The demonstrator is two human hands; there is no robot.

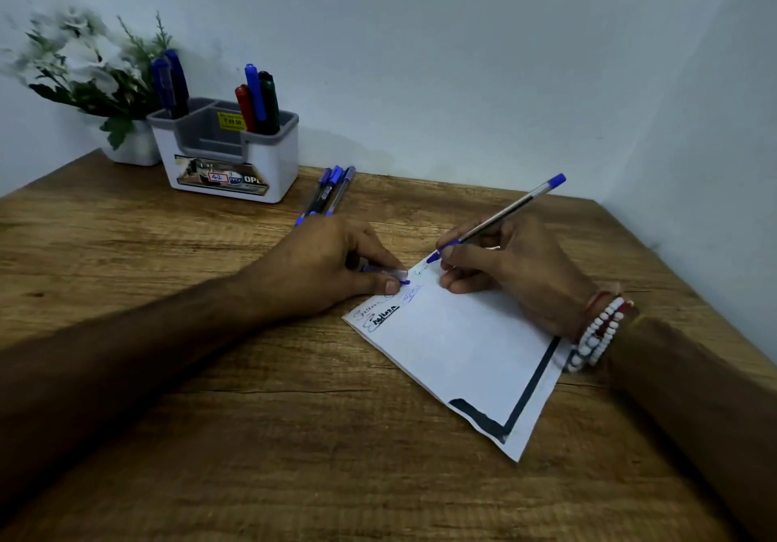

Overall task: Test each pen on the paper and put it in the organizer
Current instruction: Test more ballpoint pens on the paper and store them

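Note:
A white sheet of paper (462, 348) with a few scribbled words near its top edge lies on the wooden table (210, 415). My right hand (517, 272) grips a clear pen with blue ends (504, 209), its tip touching the paper's top edge. My left hand (323, 268) pinches a blue pen cap (393, 274) at the paper's upper left corner. The white and grey organizer (229, 154) stands at the back left with several pens and markers upright in it. Three more pens (328, 192) lie on the table just right of it.
A white pot of artificial flowers (92, 74) stands behind the organizer in the back left corner. Walls close the table at the back and on the right. A beaded bracelet (597, 335) circles my right wrist.

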